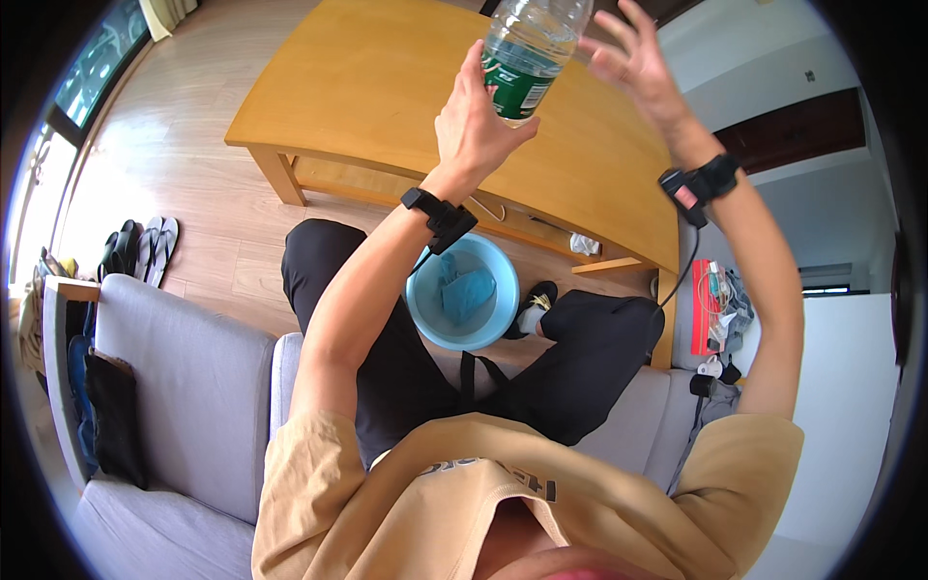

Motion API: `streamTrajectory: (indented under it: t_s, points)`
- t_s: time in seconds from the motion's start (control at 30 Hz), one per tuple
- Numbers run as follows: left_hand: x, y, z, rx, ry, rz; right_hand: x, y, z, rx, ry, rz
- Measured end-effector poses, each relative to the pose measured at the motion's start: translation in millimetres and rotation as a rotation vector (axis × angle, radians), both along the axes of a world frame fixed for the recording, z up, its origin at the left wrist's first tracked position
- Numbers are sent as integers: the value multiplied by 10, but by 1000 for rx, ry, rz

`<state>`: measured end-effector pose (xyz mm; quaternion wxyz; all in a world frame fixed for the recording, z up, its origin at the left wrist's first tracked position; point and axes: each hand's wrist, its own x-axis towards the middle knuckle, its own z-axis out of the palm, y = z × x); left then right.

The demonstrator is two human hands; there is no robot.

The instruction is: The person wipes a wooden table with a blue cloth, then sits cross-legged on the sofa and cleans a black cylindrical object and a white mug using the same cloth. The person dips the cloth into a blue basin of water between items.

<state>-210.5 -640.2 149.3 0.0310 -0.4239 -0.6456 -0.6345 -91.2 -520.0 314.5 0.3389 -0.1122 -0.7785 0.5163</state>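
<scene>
My left hand is wrapped round the lower part of a large clear plastic bottle with a green label. Clear liquid shows inside it. The bottle is tilted above the wooden table, and its top runs out of the picture at the upper edge. Beside the bottle's upper part, on the right, my right hand is raised with its fingers spread, slightly blurred and holding nothing. Between my knees a light blue basin stands on the floor, with a blue cloth lying in it.
A yellow wooden table spans the space ahead, with a lower shelf holding a crumpled white thing. I sit on a grey sofa. Slippers lie on the floor at left. Cables and a red packet are at right.
</scene>
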Motion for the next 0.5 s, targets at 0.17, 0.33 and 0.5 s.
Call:
streamTrajectory:
  t_s: [0.17, 0.33, 0.5]
  points:
    - [-6, -11, 74, -60, 42, 8, -347, -101, -639, -7, -25, 78]
    - [10, -68, 97, 17, 17, 149, -716, 199, -687, 76, 19, 74]
    - [-3, -199, 13, -276, 172, 106, -1574, 1156, -1051, 187, 33, -129]
